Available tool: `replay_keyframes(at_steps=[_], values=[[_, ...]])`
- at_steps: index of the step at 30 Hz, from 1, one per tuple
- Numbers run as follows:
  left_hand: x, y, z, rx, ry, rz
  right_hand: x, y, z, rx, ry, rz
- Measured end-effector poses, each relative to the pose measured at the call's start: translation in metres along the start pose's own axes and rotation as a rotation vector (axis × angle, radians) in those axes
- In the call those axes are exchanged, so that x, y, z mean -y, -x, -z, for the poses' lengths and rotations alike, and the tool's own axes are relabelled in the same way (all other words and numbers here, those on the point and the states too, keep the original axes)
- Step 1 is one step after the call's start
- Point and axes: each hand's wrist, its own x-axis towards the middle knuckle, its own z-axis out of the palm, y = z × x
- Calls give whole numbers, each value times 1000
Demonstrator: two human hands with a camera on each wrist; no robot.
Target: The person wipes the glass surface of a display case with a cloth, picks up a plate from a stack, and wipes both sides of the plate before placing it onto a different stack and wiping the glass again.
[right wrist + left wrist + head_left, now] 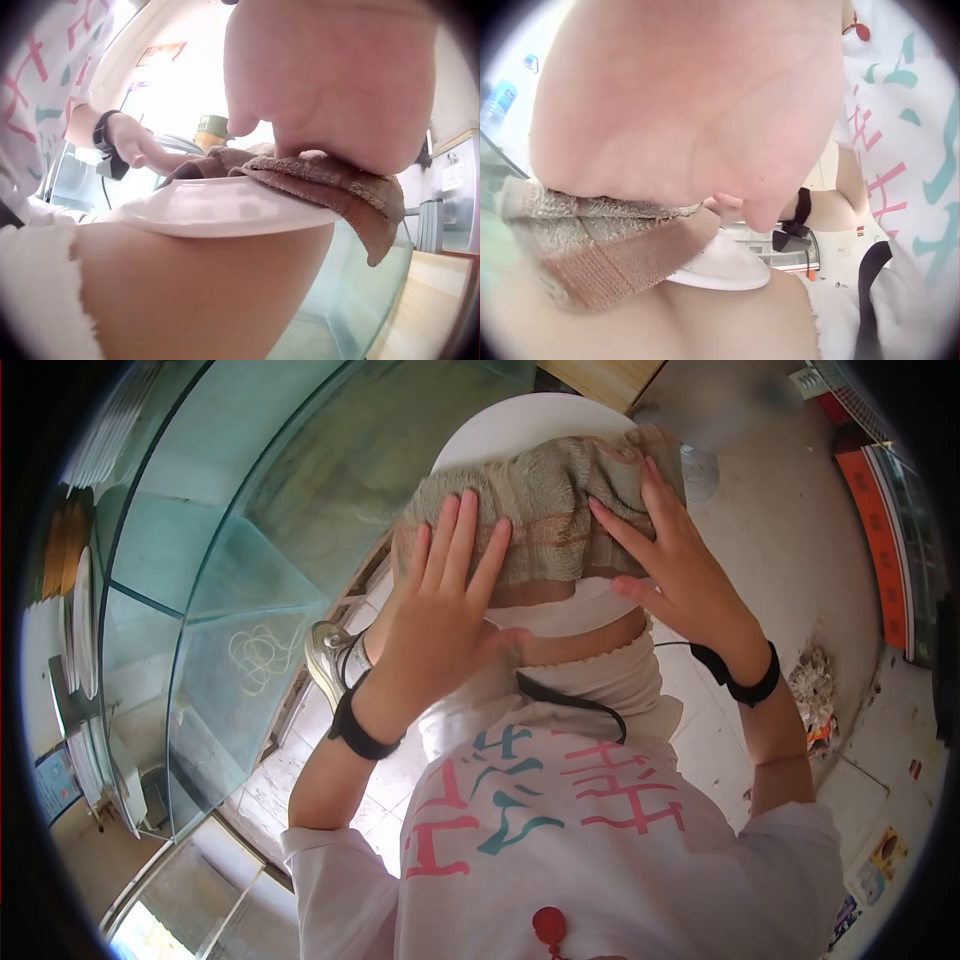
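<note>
In the head view we see a greenish-brown striped terry towel (545, 510) at the upper centre of the frame, lying bunched and wrinkled over a round, white, smooth-rimmed plate (535, 425). The right wrist view shows us that plate resting on the person's bare thigh (202, 277), with a corner of the towel drooping past its rim at the right. Left of centre, we find the left hand (440, 595) with its fingers spread and laid flat on the towel; right of centre, the right hand (690, 575) rests on it too, its visible fingers extended and apart. Each wrist wears a black strap (365, 730). A curved, clear glass tank (270, 520) fills the upper left, and a white shirt printed with pink and teal characters (540, 880) occupies the lower centre.
</note>
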Motion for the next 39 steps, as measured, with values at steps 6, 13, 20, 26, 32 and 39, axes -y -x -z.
replay_keyframes(at_steps=[6,13,20,26,32,39], values=[[-4,14,-4,73,77,14,-7,-24,10,-50,32,130],[-12,-3,-1,40,45,-31,7,8,-1,-43,-59,91],[-24,4,-10,141,88,-160,20,43,-12,82,-139,61],[-23,-11,-8,117,151,-264,10,54,-14,15,-172,59],[-24,-31,-17,30,155,-324,2,47,-11,-78,-230,-6],[-8,-60,-12,-25,133,-367,-6,17,-2,-172,-312,-129]])
